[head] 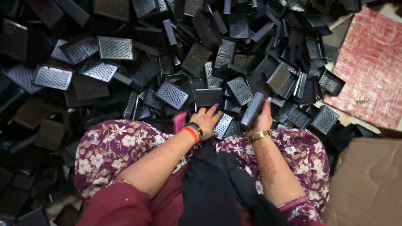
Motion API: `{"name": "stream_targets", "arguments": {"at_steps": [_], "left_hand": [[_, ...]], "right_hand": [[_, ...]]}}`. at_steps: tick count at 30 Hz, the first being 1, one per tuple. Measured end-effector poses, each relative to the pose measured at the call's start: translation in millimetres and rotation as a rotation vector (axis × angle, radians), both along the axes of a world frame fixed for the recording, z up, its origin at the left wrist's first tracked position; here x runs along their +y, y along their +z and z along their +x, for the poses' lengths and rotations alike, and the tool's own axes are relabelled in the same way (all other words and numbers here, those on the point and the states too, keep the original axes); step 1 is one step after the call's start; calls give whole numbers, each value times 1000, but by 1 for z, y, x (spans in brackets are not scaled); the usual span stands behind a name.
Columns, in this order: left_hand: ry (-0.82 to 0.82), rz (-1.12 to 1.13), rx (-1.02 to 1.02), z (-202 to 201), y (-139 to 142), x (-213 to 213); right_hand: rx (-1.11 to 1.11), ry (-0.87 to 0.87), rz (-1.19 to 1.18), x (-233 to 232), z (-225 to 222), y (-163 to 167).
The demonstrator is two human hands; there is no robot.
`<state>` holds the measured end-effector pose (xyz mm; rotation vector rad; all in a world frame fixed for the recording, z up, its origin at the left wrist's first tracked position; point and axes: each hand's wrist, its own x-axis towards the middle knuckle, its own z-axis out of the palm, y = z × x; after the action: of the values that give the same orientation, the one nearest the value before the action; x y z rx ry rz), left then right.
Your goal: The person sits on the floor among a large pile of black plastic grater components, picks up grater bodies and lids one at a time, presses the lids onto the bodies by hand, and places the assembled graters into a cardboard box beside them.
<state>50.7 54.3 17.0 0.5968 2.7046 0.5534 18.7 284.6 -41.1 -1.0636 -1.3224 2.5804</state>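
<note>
Two bare forearms are reaching out from maroon sleeves over a lap covered in purple flowered cloth [113,146], with a black scarf [217,180] lying between the knees. On the left wrist a red bangle [191,134] is sitting beside a dark watch [197,128]; on the right wrist a gold bracelet [258,135] is showing.

The left hand [206,120] is resting palm down with its fingers spread open, touching a small black grater with a silvery perforated face [223,124], which is lying flat just in front of the knees. That hand is not gripping it; the fingers are only lying across its edge.

The right hand [264,118] is closing around a black tray piece [254,109], holding it on edge and tilted upward, so its narrow side is facing the camera. The fingers are wrapping its far side, with the thumb hidden behind.

Both hands are working at the near edge of a large heap of black graters [176,71] that is filling the floor ahead and to the left. Most pieces are lying tilted and overlapping, some showing shiny metal mesh, others showing only dark backs.

To the right, a red and white patterned sheet [370,62] is lying flat beside the heap, and a brown cardboard piece [368,184] is sitting at the person's right side, close to the knee.
</note>
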Motion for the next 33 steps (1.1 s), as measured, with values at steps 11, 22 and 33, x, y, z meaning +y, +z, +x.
{"name": "stream_targets", "arguments": {"at_steps": [11, 22, 33], "left_hand": [[584, 387, -37, -32, -3, -36], [903, 1338, 180, -57, -58, -57], [900, 1243, 281, -42, -71, -29]], "right_hand": [[-108, 806, 521, -15, 2, -20], [331, 1042, 685, -50, 26, -10], [332, 893, 1086, -71, 41, -2]]}}
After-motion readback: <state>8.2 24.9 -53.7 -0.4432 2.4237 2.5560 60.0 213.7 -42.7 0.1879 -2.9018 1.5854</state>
